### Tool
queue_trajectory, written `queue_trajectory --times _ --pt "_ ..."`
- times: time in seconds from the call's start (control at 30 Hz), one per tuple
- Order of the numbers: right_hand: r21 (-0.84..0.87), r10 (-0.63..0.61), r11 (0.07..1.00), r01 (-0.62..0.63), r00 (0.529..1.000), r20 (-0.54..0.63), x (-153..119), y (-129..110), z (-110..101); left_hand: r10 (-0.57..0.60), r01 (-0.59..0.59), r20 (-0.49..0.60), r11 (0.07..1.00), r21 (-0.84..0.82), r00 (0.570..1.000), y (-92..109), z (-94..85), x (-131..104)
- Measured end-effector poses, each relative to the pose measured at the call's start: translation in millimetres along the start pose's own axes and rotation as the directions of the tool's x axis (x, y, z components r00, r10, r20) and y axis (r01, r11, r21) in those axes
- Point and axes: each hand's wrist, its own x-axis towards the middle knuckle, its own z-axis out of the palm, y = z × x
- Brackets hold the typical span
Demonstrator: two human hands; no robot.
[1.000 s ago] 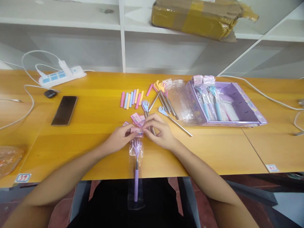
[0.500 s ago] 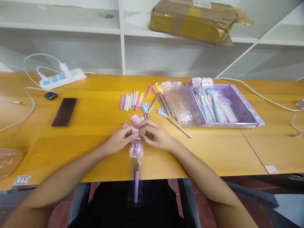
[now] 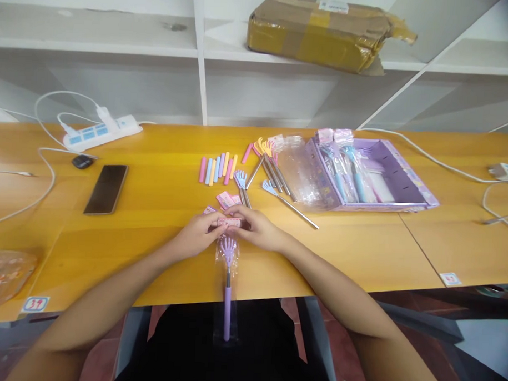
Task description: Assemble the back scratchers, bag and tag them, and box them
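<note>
Behind the far edge of the table [image 3: 352, 252], white shelving [image 3: 97, 32]; taped carton [image 3: 318, 31] lying on its shelf board. Table yellow wood. Purple tray [image 3: 416, 179] right of centre, toward the far edge; bagged scratchers [image 3: 359, 186] inside along its left side, clear wrappers [image 3: 294, 158] heaped outside against that side. Clear bag [image 3: 220, 278] reaches down over the near edge, purple scratcher [image 3: 227, 312] inside, head uppermost, handle end beyond the edge. Power strip [image 3: 101, 132] by the far edge, left part. Loose scratchers [image 3: 297, 209], rods bare, lie between hands and tray; one apart, slanting toward the near edge. Left hand [image 3: 199, 233] and right hand [image 3: 259, 229] close together above the table, thumbs and fingers pinching opposite ends of a pink card [image 3: 232, 222] at the bag's top. Phone [image 3: 106, 190] flat toward the left end. Short tubes [image 3: 212, 172] in a loose row nearer the far edge. Smallest: spare cards [image 3: 225, 199] just beyond the hands.

Step in hand, by my reading: working the card at the bag's mouth; whether fastened, cannot tell. Next move seems to call for an even two-handed pinch, card kept square.
</note>
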Motion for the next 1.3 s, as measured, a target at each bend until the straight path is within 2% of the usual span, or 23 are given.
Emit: queue_trajectory --times 0.23,0.5,0.6,0.7,0.77,0.83,0.93,0.97,1.03,1.1,1.2,1.3 --pt "0.149 0.041 0.987 -0.061 0.99 0.133 -1.1 -10.0 -6.6 0.012 -0.014 0.06 0.999 0.036 0.998 0.7 -2.1 0.4" --pt "0.354 0.002 0.93 -0.101 0.963 0.269 -3.7 -13.8 -16.1 0.057 -0.054 0.157 0.998 -0.025 0.986 5.0 -8.3 -0.2" --pt "0.347 0.005 0.933 -0.094 0.968 0.249 -4.7 -13.3 -20.2 0.055 -0.018 0.183 0.979 -0.201 0.982 3.8 -4.9 -0.9" --pt "0.359 0.028 0.927 -0.107 0.975 0.219 -4.7 -10.1 -21.8 0.001 0.099 0.227 0.897 -0.432 0.974 2.9 4.7 -3.0" --pt "0.412 0.049 0.901 -0.133 0.977 0.207 -4.2 -7.4 -21.6 -0.044 0.165 0.244 0.85 -0.5 0.969 3.2 10.4 -4.2" --pt "0.484 0.075 0.862 -0.152 0.982 0.174 -3.6 -5.6 -21.5 -0.08 0.178 0.202 0.827 -0.534 0.976 3.6 12.1 -4.0" --pt "0.556 0.12 0.808 -0.196 0.978 0.171 -2.8 -6.1 -22.3 -0.138 0.103 -0.011 0.79 -0.605 0.99 2.7 5.5 0.1" --pt "0.548 0.127 0.805 -0.227 0.968 0.214 -2.6 -7.1 -22.2 -0.164 0.057 -0.112 0.772 -0.633 0.98 2.2 1.9 2.1" --pt "0.463 0.132 0.839 -0.286 0.932 0.336 -2.0 -9.6 -20.9 -0.209 -0.048 -0.291 0.732 -0.679 0.934 1.9 -5.0 6.0" --pt "0.327 0.14 0.9 -0.289 0.9 0.412 -0.8 -12.4 -18.9 -0.225 -0.137 -0.395 0.695 -0.706 0.891 3.1 -9.6 8.8" --pt "0.211 0.166 0.945 -0.25 0.922 0.35 1.8 -18.1 -22.8 -0.178 -0.215 -0.419 0.645 -0.733 0.89 6.4 -11.9 9.6" --pt "0.126 0.208 0.966 -0.226 0.968 0.143 2.7 -28.2 -47.2 -0.095 -0.216 -0.357 0.644 -0.734 0.929 7.0 -12.6 7.1"
